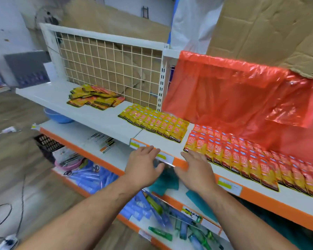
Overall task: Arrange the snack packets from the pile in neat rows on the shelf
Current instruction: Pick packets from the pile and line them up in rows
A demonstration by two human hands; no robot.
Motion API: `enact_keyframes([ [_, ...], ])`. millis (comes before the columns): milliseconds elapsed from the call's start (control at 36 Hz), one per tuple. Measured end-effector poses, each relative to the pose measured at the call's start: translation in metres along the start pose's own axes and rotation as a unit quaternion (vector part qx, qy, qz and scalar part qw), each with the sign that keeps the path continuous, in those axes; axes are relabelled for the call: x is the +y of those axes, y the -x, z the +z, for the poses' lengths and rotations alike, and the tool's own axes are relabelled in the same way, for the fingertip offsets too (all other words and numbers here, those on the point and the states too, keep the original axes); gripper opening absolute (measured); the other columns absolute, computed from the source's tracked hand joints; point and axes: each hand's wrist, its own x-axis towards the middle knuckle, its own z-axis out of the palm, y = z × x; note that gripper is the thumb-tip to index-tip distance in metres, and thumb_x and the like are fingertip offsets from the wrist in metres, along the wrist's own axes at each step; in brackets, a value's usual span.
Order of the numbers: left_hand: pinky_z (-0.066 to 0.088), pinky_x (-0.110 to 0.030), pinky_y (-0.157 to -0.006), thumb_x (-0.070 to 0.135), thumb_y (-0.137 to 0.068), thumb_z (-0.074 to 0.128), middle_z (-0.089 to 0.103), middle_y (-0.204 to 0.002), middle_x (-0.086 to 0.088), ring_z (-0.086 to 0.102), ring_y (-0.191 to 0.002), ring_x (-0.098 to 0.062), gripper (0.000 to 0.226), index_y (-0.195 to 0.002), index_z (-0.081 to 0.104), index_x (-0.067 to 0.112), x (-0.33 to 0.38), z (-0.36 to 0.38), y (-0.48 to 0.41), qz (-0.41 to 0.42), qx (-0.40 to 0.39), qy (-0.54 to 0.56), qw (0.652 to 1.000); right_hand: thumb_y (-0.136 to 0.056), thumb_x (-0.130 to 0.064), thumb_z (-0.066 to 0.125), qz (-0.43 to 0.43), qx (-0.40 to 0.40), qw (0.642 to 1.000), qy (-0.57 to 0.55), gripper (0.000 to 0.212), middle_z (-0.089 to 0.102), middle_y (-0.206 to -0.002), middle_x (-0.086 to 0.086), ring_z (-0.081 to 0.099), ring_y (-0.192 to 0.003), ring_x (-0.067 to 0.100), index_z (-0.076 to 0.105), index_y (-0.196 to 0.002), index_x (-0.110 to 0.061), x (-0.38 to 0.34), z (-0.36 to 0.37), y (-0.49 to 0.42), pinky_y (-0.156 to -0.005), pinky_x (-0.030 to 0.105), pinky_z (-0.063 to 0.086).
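On the shelf [90, 114], beyond the left-hand fingers [148, 150]: small block of packet rows [155, 123]. Far left of them: loose packet pile [95, 97], before the wire grid [107, 60]. Just beside the right-hand fingers [191, 156]: large block of packet rows [251, 159], plastic sheet [233, 96] behind.

Both empty hands, left [143, 164] and right [195, 171], hover flat-fingered at the shelf [101, 117] edge.

White shelf [101, 118]: loose packet pile [95, 97], packet rows [155, 122].

Before you, a shop: white-and-orange shelving [101, 116] with price labels [229, 184], wire-grid back panel [107, 64], rowed snack packets [242, 156].
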Motion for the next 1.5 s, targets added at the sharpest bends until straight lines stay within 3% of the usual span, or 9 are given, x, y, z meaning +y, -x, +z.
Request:
enact_keyframes([
  [139, 0.033, -0.034, -0.11, 0.056, -0.08, 0.047, 0.055, -0.14, -0.003, 0.046, -0.129, -0.023, 0.064, -0.135, 0.056, 0.026, -0.065, -0.024, -0.002, -0.029, -0.026, -0.004, 0.999, -0.089, -0.055, 0.054, -0.043, -0.013, 0.999, 0.015, 0.064, 0.034, -0.157, -0.003, 0.023, -0.145, 0.02, 0.042, -0.147, -0.033, -0.063, 0.022, -0.029, -0.118, 0.038, 0.024],
  [417, 0.032, -0.034, -0.11, 0.056, -0.086, 0.049, 0.05, -0.144, 0.001, 0.043, -0.132, -0.022, 0.061, -0.14, 0.052, 0.026, -0.233, -0.072, -0.029, -0.06, -0.018, -0.024, 0.998, -0.09, -0.053, 0.055, -0.098, -0.025, 0.995, 0.025, 0.063, 0.035, -0.156, 0.0, 0.025, -0.144, 0.02, 0.042, -0.147, -0.03, -0.23, 0.082, -0.112, -0.117, 0.035, 0.024],
  [667, 0.041, -0.039, -0.101, 0.048, -0.08, 0.053, 0.063, -0.127, 0.002, 0.058, -0.114, -0.026, 0.056, -0.129, 0.062, 0.024, -0.35, -0.105, -0.042, -0.079, 0.015, -0.003, 0.997, -0.09, -0.051, 0.055, -0.136, -0.061, 0.989, 0.009, 0.064, 0.035, -0.156, -0.001, 0.023, -0.145, 0.02, 0.041, -0.149, -0.029, -0.344, 0.132, -0.172, -0.118, 0.035, 0.024],
  [833, 0.056, -0.04, -0.078, 0.051, -0.072, 0.048, 0.072, -0.099, -0.002, 0.068, -0.088, -0.028, 0.051, -0.104, 0.073, 0.02, -0.409, -0.094, -0.07, -0.101, 0.035, -0.016, 0.994, -0.091, -0.049, 0.055, -0.16, -0.071, 0.984, 0.018, 0.062, 0.04, -0.153, 0.0, 0.029, -0.142, 0.021, 0.044, -0.147, -0.026, -0.386, 0.162, -0.227, -0.114, 0.033, 0.029],
  [1028, 0.035, -0.032, -0.108, 0.045, -0.086, 0.06, 0.058, -0.137, -0.006, 0.051, -0.127, -0.027, 0.055, -0.134, 0.06, 0.017, -0.466, -0.089, -0.133, -0.155, -0.013, 0.007, 0.988, -0.089, -0.048, 0.055, -0.151, -0.085, 0.985, -0.025, 0.06, 0.046, -0.148, -0.002, 0.037, -0.136, 0.021, 0.048, -0.144, -0.024, -0.427, 0.195, -0.313, -0.111, 0.034, 0.034],
  [1194, 0.025, -0.026, -0.112, 0.046, -0.093, 0.055, 0.047, -0.147, 0.001, 0.038, -0.136, -0.019, 0.057, -0.143, 0.048, 0.019, -0.514, -0.085, -0.186, -0.196, -0.031, 0.021, 0.98, -0.091, -0.049, 0.055, -0.135, -0.096, 0.985, -0.052, 0.055, 0.053, -0.14, 0.0, 0.048, -0.129, 0.02, 0.052, -0.141, -0.023, -0.457, 0.214, -0.375, -0.098, 0.032, 0.043],
  [1278, 0.027, -0.026, -0.11, 0.044, -0.093, 0.055, 0.049, -0.145, -0.001, 0.04, -0.135, -0.019, 0.056, -0.142, 0.049, 0.017, -0.536, -0.082, -0.209, -0.222, -0.044, 0.043, 0.973, -0.09, -0.049, 0.052, -0.106, -0.071, 0.99, -0.051, 0.042, 0.063, -0.117, 0.003, 0.06, -0.105, 0.024, 0.061, -0.121, -0.022, -0.47, 0.224, -0.399, -0.079, 0.034, 0.051],
  [1361, 0.032, -0.027, -0.106, 0.042, -0.094, 0.053, 0.051, -0.142, -0.004, 0.043, -0.131, -0.02, 0.054, -0.141, 0.048, 0.015, -0.555, -0.079, -0.227, -0.247, -0.053, 0.053, 0.966, -0.093, -0.051, 0.045, -0.076, -0.039, 0.996, -0.033, 0.035, 0.061, -0.093, 0.003, 0.061, -0.086, 0.027, 0.056, -0.098, -0.017, -0.481, 0.235, -0.413, -0.058, 0.033, 0.039],
  [1500, 0.045, -0.036, -0.089, 0.036, -0.093, 0.057, 0.063, -0.119, -0.012, 0.055, -0.115, -0.029, 0.045, -0.13, 0.051, 0.011, -0.586, -0.074, -0.264, -0.26, -0.036, 0.068, 0.962, -0.093, -0.061, 0.04, 0.024, 0.015, 0.999, -0.03, 0.052, 0.062, -0.101, 0.008, 0.063, -0.088, 0.03, 0.05, -0.111, -0.013, -0.502, 0.249, -0.425, -0.059, 0.032, 0.039],
])
